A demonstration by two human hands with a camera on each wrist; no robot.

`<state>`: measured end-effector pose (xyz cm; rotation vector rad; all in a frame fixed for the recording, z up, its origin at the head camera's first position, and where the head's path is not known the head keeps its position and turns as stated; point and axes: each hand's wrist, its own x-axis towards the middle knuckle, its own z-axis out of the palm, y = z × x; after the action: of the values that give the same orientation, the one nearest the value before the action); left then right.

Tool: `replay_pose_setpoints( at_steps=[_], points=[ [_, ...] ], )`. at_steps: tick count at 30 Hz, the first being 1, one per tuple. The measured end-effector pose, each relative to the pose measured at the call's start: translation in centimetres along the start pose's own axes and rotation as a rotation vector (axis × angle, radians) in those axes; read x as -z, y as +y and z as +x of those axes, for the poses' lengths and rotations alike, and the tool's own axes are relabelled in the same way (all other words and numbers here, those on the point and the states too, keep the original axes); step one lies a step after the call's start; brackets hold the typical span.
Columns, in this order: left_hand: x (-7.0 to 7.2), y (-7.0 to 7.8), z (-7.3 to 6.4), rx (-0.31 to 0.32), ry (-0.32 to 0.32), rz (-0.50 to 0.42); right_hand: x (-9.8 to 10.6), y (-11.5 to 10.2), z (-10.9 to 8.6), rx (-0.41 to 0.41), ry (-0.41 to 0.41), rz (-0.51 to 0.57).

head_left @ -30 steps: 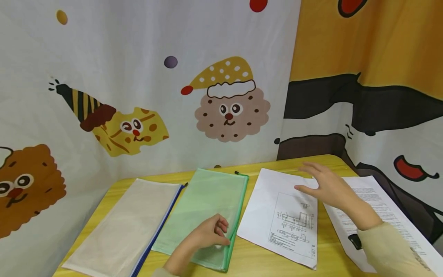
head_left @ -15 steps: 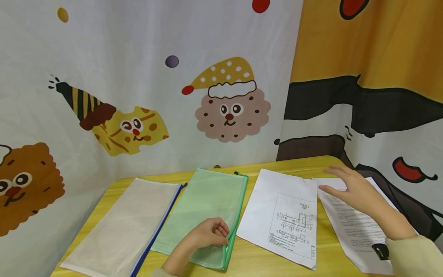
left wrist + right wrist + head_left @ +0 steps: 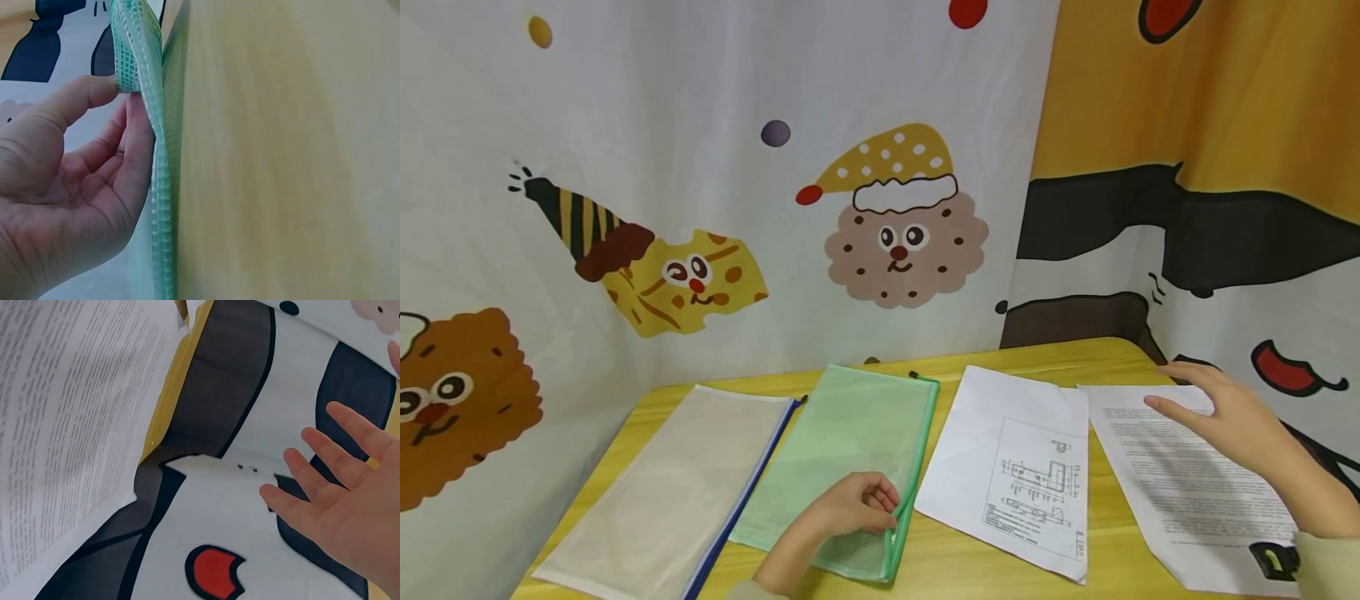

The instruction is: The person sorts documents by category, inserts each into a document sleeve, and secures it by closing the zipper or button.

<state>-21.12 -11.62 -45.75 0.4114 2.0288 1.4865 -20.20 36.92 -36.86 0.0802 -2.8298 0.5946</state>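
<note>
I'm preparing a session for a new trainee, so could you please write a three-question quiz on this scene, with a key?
1. Which hand grips the green pouch, and which holds nothing?
2. True or false: the pale pouch has a blue edge.
3. In the head view, where does the drawing sheet lie?
A. Between the two pouches
B. Between the green pouch and the text sheet
C. Under the green pouch

Key:
1. The left hand grips it; the right hand holds nothing.
2. True.
3. B.
</note>
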Motion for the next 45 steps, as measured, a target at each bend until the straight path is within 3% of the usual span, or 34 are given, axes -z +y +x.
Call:
replay_pose_setpoints(
  at_steps=[7, 14, 25, 36, 45],
  points=[
    [0.0, -0.1, 0.1, -0.016, 0.010, 0.008, 0.8, 2.0, -0.7, -0.086, -0.078, 0.033],
    [0.1, 0.0, 0.0, -0.007, 0.000, -0.003, 0.9, 4.0, -1.6, -0.162, -0.068, -0.017],
    [0.2, 0.0, -0.1, 0.007, 0.005, 0.008, 0.6, 6.5, -2.7, -0.280, -0.089, 0.020],
    [0.1, -0.2, 0.0, 0.007, 0.001, -0.022, 0.1, 8.9, -3.5, -0.354, -0.119, 0.005],
    [0.1, -0.3, 0.1, 0.008, -0.003, -0.018, -0.3, 10.1, -4.1, -0.359, -0.129, 0.015]
  ],
)
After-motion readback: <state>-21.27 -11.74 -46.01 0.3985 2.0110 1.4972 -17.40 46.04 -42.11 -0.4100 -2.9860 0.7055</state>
